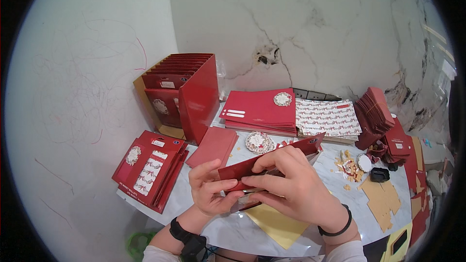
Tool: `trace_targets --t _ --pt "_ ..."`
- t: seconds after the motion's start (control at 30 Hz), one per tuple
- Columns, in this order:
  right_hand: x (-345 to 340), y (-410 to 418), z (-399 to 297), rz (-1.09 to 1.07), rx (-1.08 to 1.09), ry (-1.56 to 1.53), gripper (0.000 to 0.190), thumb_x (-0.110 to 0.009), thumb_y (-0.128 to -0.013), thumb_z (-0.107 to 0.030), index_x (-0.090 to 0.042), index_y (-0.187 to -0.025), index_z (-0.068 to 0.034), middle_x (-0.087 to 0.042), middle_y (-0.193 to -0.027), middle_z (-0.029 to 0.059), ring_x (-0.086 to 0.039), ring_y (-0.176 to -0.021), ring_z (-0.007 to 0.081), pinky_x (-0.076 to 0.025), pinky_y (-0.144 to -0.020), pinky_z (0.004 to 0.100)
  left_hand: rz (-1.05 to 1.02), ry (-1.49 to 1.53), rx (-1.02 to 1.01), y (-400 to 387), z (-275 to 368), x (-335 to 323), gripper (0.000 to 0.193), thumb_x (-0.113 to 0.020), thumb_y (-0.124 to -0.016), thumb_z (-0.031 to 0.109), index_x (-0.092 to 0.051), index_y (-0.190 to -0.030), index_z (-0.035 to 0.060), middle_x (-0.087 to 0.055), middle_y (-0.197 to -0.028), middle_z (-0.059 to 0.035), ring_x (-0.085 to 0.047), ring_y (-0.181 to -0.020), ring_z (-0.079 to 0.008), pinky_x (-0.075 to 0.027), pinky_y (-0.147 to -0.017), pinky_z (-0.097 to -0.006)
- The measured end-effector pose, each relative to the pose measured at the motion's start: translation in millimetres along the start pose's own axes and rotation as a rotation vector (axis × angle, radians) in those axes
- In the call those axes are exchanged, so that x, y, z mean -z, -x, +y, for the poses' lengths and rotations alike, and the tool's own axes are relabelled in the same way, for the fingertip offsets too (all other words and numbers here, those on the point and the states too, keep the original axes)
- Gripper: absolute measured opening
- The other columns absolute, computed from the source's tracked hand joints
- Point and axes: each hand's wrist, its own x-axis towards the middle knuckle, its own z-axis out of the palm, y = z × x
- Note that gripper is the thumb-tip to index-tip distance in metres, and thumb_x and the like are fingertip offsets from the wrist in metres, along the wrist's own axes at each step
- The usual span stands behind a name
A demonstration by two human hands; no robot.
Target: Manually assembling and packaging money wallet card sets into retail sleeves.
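Both hands hold a dark red card package (240,167), tilted over the table, with part of a clear film or window showing at its lower side. My left hand (214,189) pinches its left end between thumb and fingers. My right hand (287,185) grips its middle from above, fingers bent over the edge. Under the hands lies a yellow sheet (278,225). Just beyond the package are a pile of round wreath-print cutouts (260,142) and a stack of plain red envelopes (214,145). What is inside the package is hidden.
A red display box (200,98) holds a row of packages. Packaged money wallets (153,171) are stacked at left. Red cards (255,111), patterned cards (327,120) and banded red envelopes (375,109) line the back. Paper scraps (349,165), a black container (379,174) and cardboard (382,200) lie right.
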Motion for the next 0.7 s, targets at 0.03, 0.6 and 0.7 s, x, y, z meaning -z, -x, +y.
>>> trace_targets --t 0.03,0.6,0.7 --pt "-1 1 2 0.001 0.001 0.0 0.029 -0.083 -0.073 -0.012 -0.073 -0.101 -0.008 -0.065 -0.094 0.0019 -0.059 -0.089 0.0222 -0.044 -0.082 0.0363 0.003 0.007 -0.006 0 -1 0 0.029 -0.08 -0.086 0.017 -0.065 -0.108 0.0055 -0.035 -0.144 -0.0172 -0.06 -0.12 -0.0293 -0.059 -0.094 -0.0394" --pt "-17 10 4 -0.026 0.188 0.279 0.03 -0.074 -0.072 -0.01 -0.07 -0.101 -0.002 -0.061 -0.095 0.0056 -0.059 -0.086 0.023 -0.048 -0.073 0.0364 0.19 0.126 0.109 4 2 -9 0.023 -0.064 -0.096 0.02 -0.05 -0.107 0.0048 -0.057 -0.115 -0.0194 -0.057 -0.093 -0.0188 -0.049 -0.082 -0.0272" --pt "-22 8 4 0.055 0.165 0.225 0.03 -0.072 -0.072 -0.009 -0.07 -0.102 -0.002 -0.062 -0.095 0.0063 -0.059 -0.088 0.0241 -0.049 -0.074 0.0372 0.211 0.23 0.176 5 -1 -9 0.023 -0.064 -0.095 0.016 -0.049 -0.107 0.0044 -0.058 -0.111 -0.0179 -0.058 -0.094 -0.0183 -0.048 -0.085 -0.0277"
